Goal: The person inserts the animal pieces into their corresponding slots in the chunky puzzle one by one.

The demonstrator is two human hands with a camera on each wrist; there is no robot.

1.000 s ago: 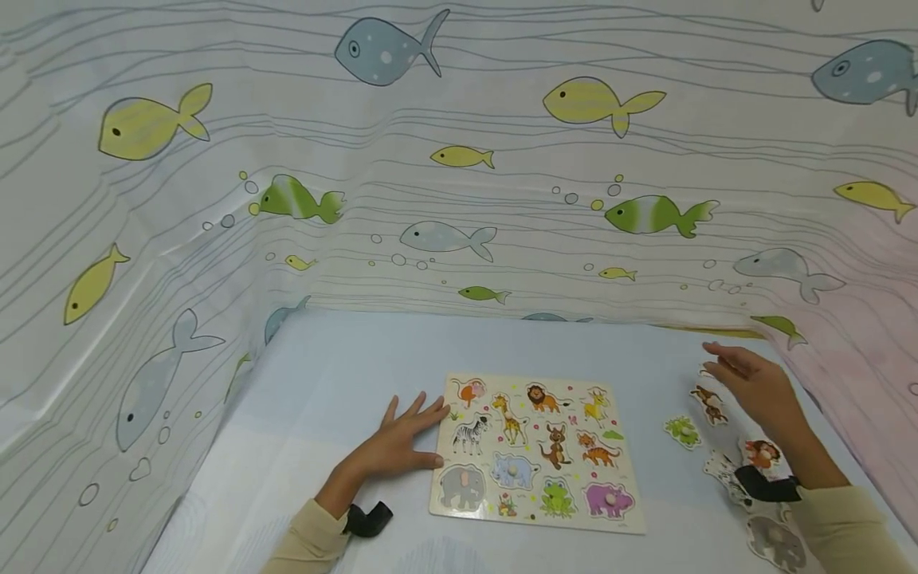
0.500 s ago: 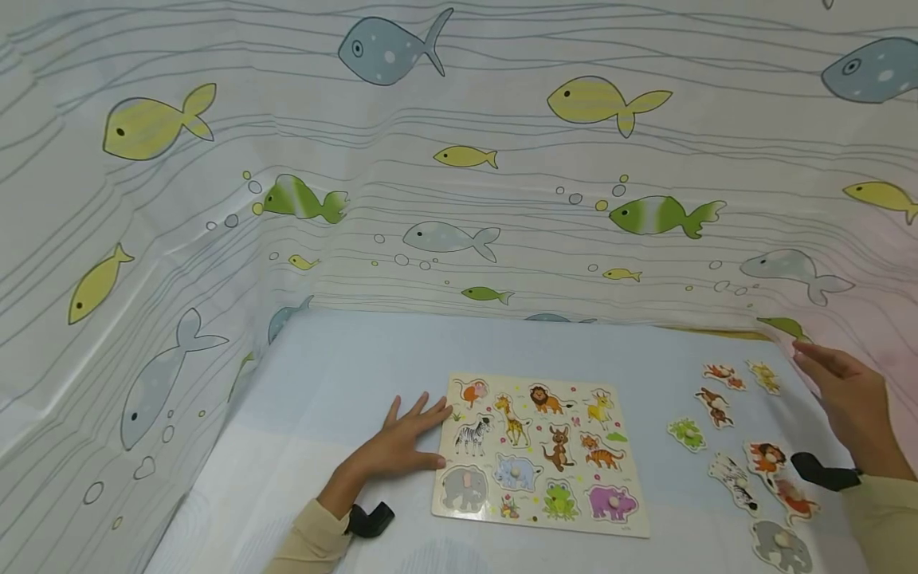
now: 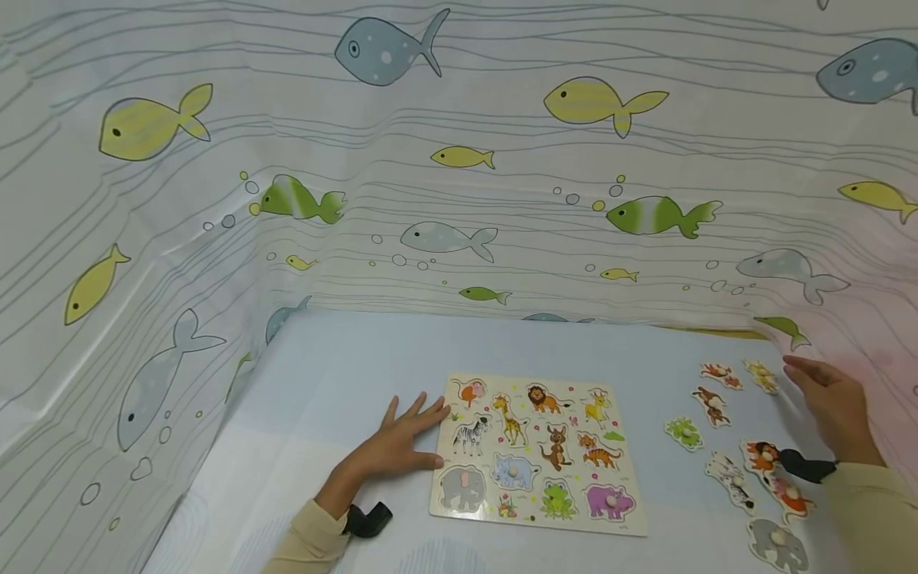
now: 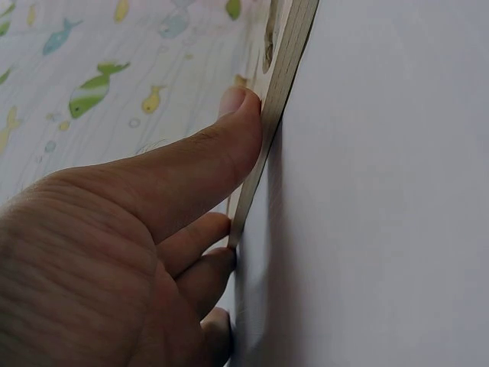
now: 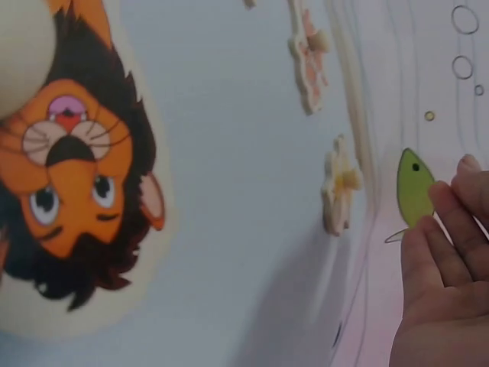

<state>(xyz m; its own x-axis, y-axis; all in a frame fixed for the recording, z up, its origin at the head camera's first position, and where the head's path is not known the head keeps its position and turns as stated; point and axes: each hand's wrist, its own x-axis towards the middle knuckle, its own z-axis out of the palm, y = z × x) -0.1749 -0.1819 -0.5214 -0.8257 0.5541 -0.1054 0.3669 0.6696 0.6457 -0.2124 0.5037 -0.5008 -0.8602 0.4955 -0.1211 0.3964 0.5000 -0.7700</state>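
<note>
A wooden animal puzzle board [image 3: 625, 478] lies flat on the table in the head view. My left hand [image 3: 394, 442] rests at its left side, fingers spread. In the left wrist view the thumb [image 4: 244, 115] touches the board's wooden edge [image 4: 286, 84]. My right hand [image 3: 835, 402] is raised at the far right with nothing in it, its fingers loosely bent. Nearest to that hand lies a yellow animal piece [image 3: 760, 376], apart from the fingertips. A knobbed lion piece [image 5: 84, 176] looms close in the right wrist view; the black wrist mount partly covers it in the head view.
More loose pieces lie right of the board: a tiger [image 3: 720, 373], a kangaroo [image 3: 712, 406], a frog [image 3: 684, 433], a zebra [image 3: 730, 482], a monkey [image 3: 789, 494] and an elephant [image 3: 778, 546]. A fish-patterned cloth wall [image 3: 531, 263] encloses the table [image 3: 344, 359].
My right hand has moved right, away from above the tiger and kangaroo pieces, then slightly back left toward the yellow piece. The left hand and board stay put.
</note>
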